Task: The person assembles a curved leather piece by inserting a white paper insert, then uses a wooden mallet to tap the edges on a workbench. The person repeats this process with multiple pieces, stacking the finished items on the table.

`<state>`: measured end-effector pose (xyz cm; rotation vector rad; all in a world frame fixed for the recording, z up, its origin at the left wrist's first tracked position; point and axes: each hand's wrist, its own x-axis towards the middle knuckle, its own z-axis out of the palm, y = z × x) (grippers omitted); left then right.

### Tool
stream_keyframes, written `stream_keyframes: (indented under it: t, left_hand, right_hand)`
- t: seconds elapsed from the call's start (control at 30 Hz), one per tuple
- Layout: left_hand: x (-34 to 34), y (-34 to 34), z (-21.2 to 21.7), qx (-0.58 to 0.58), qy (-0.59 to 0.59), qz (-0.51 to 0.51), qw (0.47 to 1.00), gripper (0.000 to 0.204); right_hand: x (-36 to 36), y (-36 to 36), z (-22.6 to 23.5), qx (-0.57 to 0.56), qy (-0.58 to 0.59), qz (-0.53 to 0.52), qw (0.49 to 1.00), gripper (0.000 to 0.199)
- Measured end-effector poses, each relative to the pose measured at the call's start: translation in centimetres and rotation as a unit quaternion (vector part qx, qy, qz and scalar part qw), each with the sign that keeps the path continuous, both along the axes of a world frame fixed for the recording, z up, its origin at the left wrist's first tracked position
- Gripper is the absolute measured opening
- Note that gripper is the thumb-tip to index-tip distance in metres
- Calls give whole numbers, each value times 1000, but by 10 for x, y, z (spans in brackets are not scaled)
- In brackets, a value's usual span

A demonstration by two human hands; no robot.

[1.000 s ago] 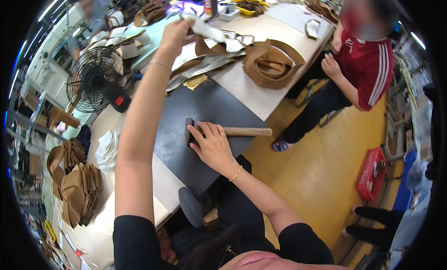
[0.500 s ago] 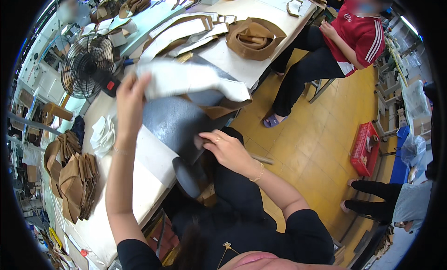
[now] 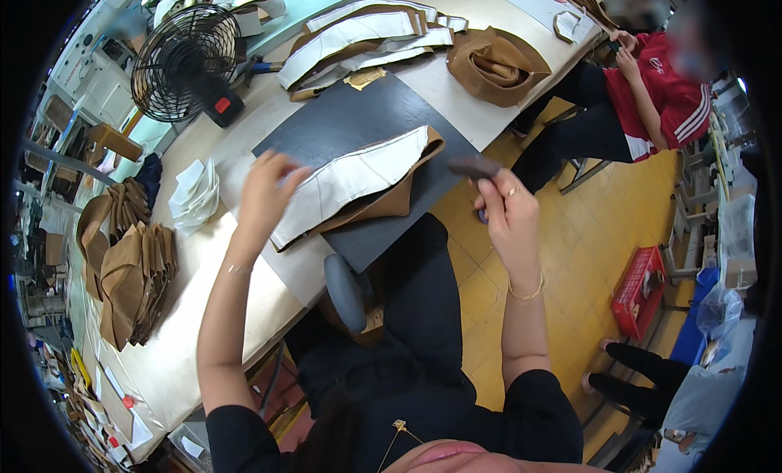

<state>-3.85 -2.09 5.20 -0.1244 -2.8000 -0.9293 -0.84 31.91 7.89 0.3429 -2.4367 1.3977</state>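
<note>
A long brown leather piece with a white lining (image 3: 358,180) lies across the dark cutting mat (image 3: 326,131) on the white workbench (image 3: 204,310). My left hand (image 3: 265,194) holds the piece's left end, with the fingers curled over its edge. My right hand (image 3: 507,208) is raised off the table's right edge and grips a hammer. Only the hammer's dark head (image 3: 475,167) shows above the fingers, close to the piece's right tip.
A black desk fan (image 3: 183,61) stands at the back left. Stacks of brown cut pieces (image 3: 130,269) and white pieces (image 3: 195,192) lie left. More lined pieces (image 3: 366,33) and a brown leather shell (image 3: 493,66) lie beyond the mat. A person in red (image 3: 652,98) sits right, near a red crate (image 3: 643,290).
My left hand has brought the lined piece from the far side of the table down onto the mat. My right hand has lifted the hammer off the mat and out to the right.
</note>
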Motion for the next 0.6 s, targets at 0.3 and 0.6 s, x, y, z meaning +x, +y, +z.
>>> stream_keyframes:
  t: [0.3,0.6]
  left_hand:
    - [-139,123,-54,78,-132,-199,968,34]
    - [-116,129,-54,24,-41,-203,978,23]
  right_hand:
    - [-106,-29,-12,223,41,28,973,23]
    - [-99,-18,-50,246,-4,-6,969,23]
